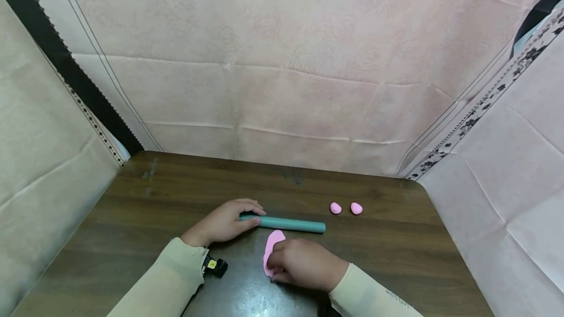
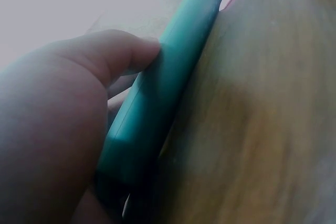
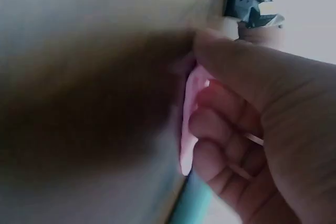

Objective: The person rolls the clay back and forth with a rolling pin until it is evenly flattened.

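So the whole setup is boxed in by pale cloth: a big pinkish back sheet with faint roses and fold creases, plus a right sheet with dark flower trim and a left sheet with a dotted border, both slanting down at the sides. In the middle there's a brown wood-grain table, pretty shiny at the near edge where light bounces off it. Count-wise: two arms in pale yellow sleeves, one teal rod lying crosswise, one flat, longish pink piece on the near side of it (can't tell if they touch), and two small pink lumps past the rod's right end, near each other but apart. The left hand comes in palm-down and is closed around the rod's left end, thumb on the near side, fingers over the far side. There's a black gadget at that wrist. The right hand has its fingers curled in and pinches the pink piece against the thumb, though the thumb tip is blurry up close.
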Action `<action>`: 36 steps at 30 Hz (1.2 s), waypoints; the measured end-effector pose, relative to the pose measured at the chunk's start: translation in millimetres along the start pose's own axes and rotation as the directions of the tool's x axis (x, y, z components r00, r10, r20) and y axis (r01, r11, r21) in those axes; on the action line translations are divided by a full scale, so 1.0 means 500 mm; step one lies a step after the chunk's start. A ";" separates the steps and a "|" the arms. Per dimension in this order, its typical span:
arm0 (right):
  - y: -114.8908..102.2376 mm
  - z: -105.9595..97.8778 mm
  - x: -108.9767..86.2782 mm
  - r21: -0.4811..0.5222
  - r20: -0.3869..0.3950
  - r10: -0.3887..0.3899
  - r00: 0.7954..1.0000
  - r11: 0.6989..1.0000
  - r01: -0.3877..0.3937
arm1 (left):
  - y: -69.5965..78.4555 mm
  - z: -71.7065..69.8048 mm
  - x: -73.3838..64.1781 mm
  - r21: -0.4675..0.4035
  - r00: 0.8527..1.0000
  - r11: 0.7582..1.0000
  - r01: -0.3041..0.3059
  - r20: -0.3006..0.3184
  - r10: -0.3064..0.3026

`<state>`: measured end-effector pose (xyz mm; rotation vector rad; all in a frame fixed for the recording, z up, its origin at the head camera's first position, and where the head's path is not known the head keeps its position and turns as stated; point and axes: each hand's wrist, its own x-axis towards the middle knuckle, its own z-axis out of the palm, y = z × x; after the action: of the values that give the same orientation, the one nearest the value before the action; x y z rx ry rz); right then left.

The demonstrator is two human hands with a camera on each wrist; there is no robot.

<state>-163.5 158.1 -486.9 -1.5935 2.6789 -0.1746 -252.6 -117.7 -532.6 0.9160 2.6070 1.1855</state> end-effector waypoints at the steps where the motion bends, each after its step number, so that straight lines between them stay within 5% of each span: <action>1: -0.002 -0.003 0.002 -0.060 0.001 -0.021 1.000 0.998 0.021 | 0.000 -0.001 0.000 -0.001 1.000 1.000 0.002 0.001 -0.002; 6: -0.019 -0.003 0.012 -0.366 -0.026 -0.125 0.992 0.924 0.107 | -0.001 -0.004 0.002 0.007 1.000 1.000 0.014 -0.002 -0.014; 8: -0.023 0.000 0.014 -0.401 -0.043 -0.130 0.991 0.910 0.102 | 0.000 -0.005 0.003 0.008 1.000 1.000 0.018 -0.003 -0.017; 10: -0.022 0.004 0.013 -0.345 -0.056 -0.094 0.994 0.936 0.069 | 0.001 -0.006 0.004 0.011 1.000 1.000 0.015 -0.003 -0.015; 13: -0.011 0.005 0.009 -0.120 -0.055 0.018 0.998 0.992 -0.024 | 0.003 -0.006 0.005 0.010 1.000 1.000 0.006 -0.001 -0.006; 16: 0.004 0.000 0.006 0.104 -0.036 0.080 0.996 0.992 -0.076 | 0.004 -0.006 0.006 0.010 1.000 1.000 0.000 0.000 0.000; 19: 0.013 -0.004 0.006 0.127 -0.019 0.032 0.999 0.991 -0.029 | 0.004 -0.006 0.005 0.011 1.000 1.000 -0.002 0.001 0.002; 23: 0.008 -0.002 0.011 -0.093 -0.025 -0.093 0.995 0.992 0.090 | 0.001 -0.004 0.002 0.013 1.000 1.000 -0.014 0.000 0.014; 29: -0.018 0.004 0.018 -0.367 -0.076 -0.146 0.986 0.924 0.108 | -0.002 -0.003 0.000 0.017 1.000 1.000 -0.023 -0.005 0.023; 31: -0.021 0.006 0.017 -0.312 -0.086 -0.099 0.991 0.948 0.068 | -0.003 -0.002 -0.001 0.017 1.000 1.000 -0.017 -0.006 0.017; 34: -0.016 0.006 0.015 -0.092 -0.085 0.017 0.996 0.995 -0.025 | -0.006 -0.001 0.000 0.014 1.000 1.000 -0.015 -0.006 0.015; 36: -0.012 0.004 0.013 0.064 -0.081 0.088 0.993 0.994 -0.083 | -0.007 0.000 -0.001 0.016 1.000 1.000 -0.015 -0.006 0.015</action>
<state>-161.2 149.5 -488.0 -1.4840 2.7689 -0.3251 -254.0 -119.5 -535.2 0.9373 2.6228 1.1750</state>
